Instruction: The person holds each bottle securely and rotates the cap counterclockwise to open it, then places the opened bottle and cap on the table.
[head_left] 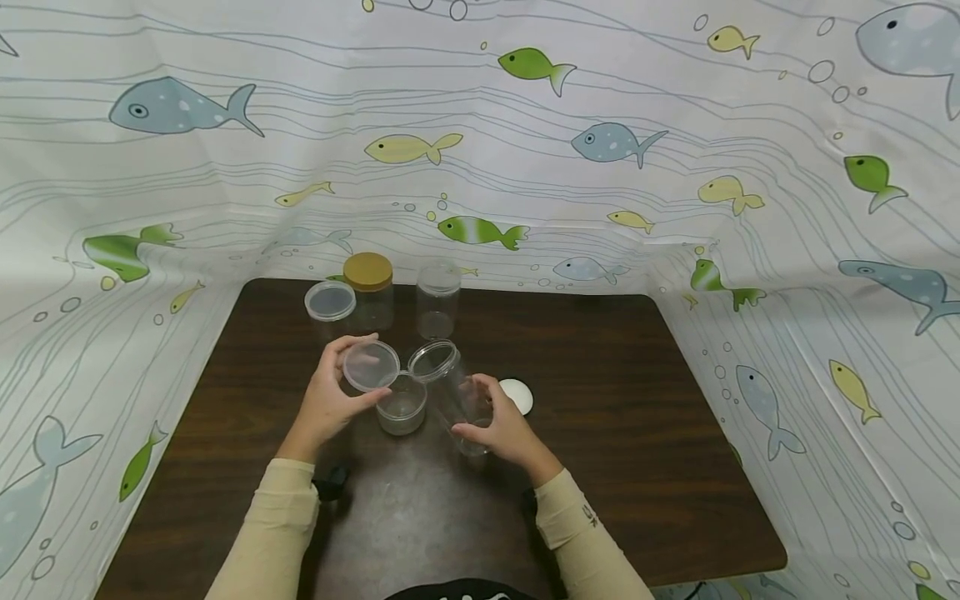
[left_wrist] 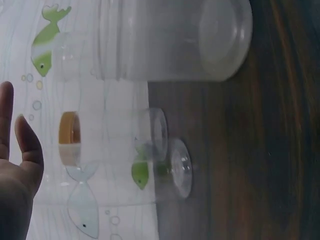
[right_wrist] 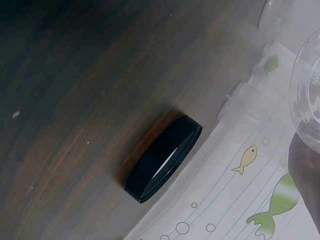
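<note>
Looks like things are about midway here, if I go by which jars have tops on. The orange-capped jar (head_left: pixel 367 292) at the back of the worktop (head_left: pixel 645 500) is covered, the left jar (head_left: pixel 330 302) beside it seems to be too, and the back jar (head_left: pixel 437 302) just right of them probably is, though its top is so see-through I wouldn't swear to it. That leaves two that look open: the small jar (head_left: pixel 402 411) standing upright in the middle, and the tall jar (head_left: pixel 442 392), which the right hand (head_left: pixel 506 425) has tilted, mouth up and to the left, fingers and thumb clamped round its side. The left hand (head_left: pixel 333 396) pinches a clear lid (head_left: pixel 371 367) by its edge, thumb on one side and fingers on the other, near the small jar but not seated on anything. There's also a loose lid (head_left: pixel 517 397) lying just past the right hand, white from above and apparently black-rimmed in the right wrist view. As for contents, I can't spot anything inside any of them, but the back ones are hazy.
</note>
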